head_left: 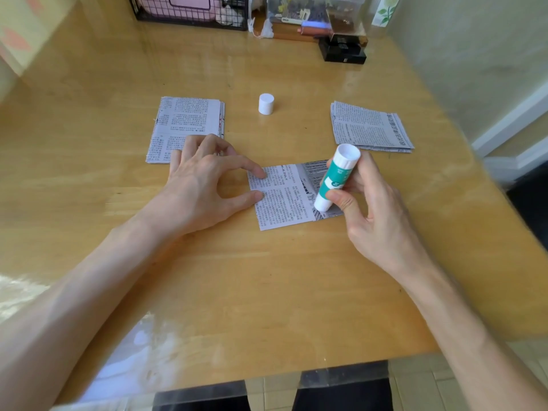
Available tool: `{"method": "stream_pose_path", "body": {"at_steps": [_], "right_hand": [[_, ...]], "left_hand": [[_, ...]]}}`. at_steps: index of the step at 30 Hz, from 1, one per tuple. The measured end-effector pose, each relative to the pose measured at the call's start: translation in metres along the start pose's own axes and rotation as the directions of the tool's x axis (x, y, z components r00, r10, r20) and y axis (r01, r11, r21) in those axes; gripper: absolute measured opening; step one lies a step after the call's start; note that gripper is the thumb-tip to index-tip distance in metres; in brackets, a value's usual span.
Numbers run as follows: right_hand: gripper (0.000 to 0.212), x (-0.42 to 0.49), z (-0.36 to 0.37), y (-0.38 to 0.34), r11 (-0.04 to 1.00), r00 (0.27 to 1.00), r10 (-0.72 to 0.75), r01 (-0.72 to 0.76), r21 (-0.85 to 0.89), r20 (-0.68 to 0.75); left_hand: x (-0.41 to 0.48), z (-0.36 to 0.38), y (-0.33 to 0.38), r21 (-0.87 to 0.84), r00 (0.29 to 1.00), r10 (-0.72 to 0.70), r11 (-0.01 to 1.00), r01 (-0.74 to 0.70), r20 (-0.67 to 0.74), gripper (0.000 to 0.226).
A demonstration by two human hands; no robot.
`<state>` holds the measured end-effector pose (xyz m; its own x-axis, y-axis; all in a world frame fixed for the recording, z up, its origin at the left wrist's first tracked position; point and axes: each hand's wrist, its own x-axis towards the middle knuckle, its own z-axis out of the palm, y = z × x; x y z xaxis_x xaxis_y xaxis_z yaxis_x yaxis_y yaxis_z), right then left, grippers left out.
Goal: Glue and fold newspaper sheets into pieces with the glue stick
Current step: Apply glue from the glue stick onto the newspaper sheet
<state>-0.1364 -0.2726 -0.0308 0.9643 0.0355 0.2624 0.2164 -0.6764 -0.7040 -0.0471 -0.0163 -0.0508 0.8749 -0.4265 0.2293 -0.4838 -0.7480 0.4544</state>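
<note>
A small newspaper sheet [284, 197] lies flat on the wooden table [267, 292] in front of me. My left hand [201, 185] presses its left edge with the index fingertip and thumb tip. My right hand [370, 209] grips a green and white glue stick [335, 179], tilted, with its lower end touching the sheet's right part. The glue stick's white cap [266, 104] stands upright further back on the table.
A stack of newspaper pieces [184, 126] lies at the left, partly under my left hand, and another stack [370, 126] lies at the right. At the table's back stand a black wire basket [189, 10], a clear box and a black case [342, 50].
</note>
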Motion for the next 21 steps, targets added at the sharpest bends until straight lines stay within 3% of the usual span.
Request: {"method": "stream_pose_path", "body": {"at_steps": [12, 17, 21], "right_hand": [[0.018, 0.000, -0.008, 0.012, 0.991, 0.989, 0.021, -0.041, -0.131, -0.148], [0.020, 0.004, -0.006, 0.004, 1.000, 0.938, -0.005, 0.004, -0.004, -0.346], [0.019, 0.013, 0.002, -0.010, 0.984, 0.931, -0.037, 0.096, 0.147, -0.364]], "left_hand": [[-0.001, -0.001, 0.002, 0.018, 1.000, 0.009, 1.000, -0.009, 0.000, 0.037], [-0.001, -0.002, 0.003, 0.031, 1.000, 0.003, 1.000, -0.003, 0.002, 0.037], [-0.001, -0.002, 0.005, 0.033, 1.000, -0.015, 0.999, 0.015, 0.014, 0.039]]}}
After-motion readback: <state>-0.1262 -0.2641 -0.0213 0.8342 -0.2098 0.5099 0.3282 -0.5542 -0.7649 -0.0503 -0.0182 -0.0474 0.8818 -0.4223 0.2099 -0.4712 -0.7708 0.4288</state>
